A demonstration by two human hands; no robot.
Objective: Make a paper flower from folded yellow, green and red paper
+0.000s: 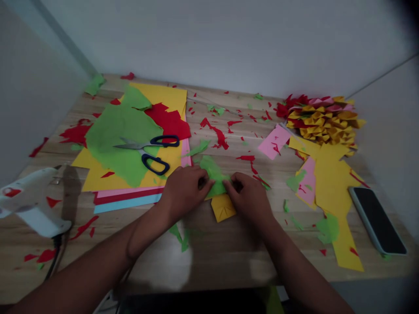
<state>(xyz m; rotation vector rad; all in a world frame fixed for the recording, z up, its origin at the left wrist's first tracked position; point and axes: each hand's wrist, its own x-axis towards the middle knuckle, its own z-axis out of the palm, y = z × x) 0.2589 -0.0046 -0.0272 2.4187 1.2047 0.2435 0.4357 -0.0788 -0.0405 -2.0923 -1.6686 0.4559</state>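
Observation:
Near the middle of the table, my left hand [188, 185] and my right hand [248, 194] pinch a small green paper piece [214, 174] from either side. My thumbs and forefingers are closed on its edges. Just below it, between my hands, lies a folded yellow paper piece [223, 208] with crease lines; its upper part is covered. To the left of my left hand, dark-handled scissors [147, 150] lie with blades a little apart on a large green paper sheet [121, 135].
Yellow sheets [172, 93] are stacked at left beside a white glue gun [39, 205] with a cord. Folded yellow, pink and red paper pieces [322, 120] are heaped at back right. A phone [378, 220] lies near yellow offcuts [330, 179]. Red scraps [218, 133] are scattered around.

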